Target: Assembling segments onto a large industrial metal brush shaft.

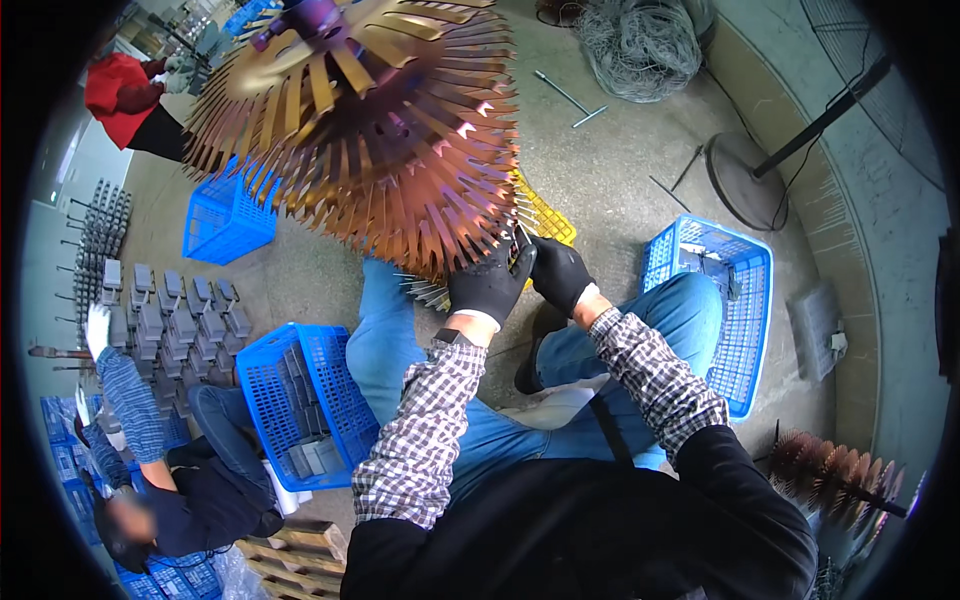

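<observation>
Gloved fingers (pixel 545 260), coppery slotted discs (pixel 410 165), stacked

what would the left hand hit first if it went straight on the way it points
Most likely the copper-coloured finned stack: the left hand points up the picture at its lower right edge. Depth is unclear, so the fingertips may already be touching it.
</observation>
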Available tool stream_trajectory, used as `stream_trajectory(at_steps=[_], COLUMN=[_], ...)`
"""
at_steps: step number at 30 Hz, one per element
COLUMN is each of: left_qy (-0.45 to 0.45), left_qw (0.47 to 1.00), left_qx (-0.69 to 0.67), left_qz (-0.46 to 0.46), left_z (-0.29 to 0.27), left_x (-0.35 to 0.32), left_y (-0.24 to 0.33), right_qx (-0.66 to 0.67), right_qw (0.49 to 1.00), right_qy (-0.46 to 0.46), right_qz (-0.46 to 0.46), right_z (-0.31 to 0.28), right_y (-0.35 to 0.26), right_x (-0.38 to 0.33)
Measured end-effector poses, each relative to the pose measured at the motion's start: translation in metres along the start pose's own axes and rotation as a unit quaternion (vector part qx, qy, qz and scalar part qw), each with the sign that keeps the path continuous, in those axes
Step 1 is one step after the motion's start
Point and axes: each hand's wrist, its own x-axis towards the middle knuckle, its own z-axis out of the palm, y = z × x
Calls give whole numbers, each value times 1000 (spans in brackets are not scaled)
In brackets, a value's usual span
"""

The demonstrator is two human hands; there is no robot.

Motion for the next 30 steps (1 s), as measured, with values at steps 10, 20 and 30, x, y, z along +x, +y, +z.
stream_trajectory(at_steps=[10, 20, 30], left_qy=[46, -18, -35], left_qw=[999, 1000, 983], left_qx=[23, 22, -71], left_qz=[10, -6, 167], left_z=[3, 4, 13], left_x=[0, -6, -14], left_y=[-1, -2, -34], right_qx=[-24, -78, 42], right_qw=[997, 985, 970], right_qy=[-21, -95, 214], right_qz=[-66, -125, 107], right_z=[-4, -15, -225], right_y=[7, 3, -12], right_x=[6, 19, -65])
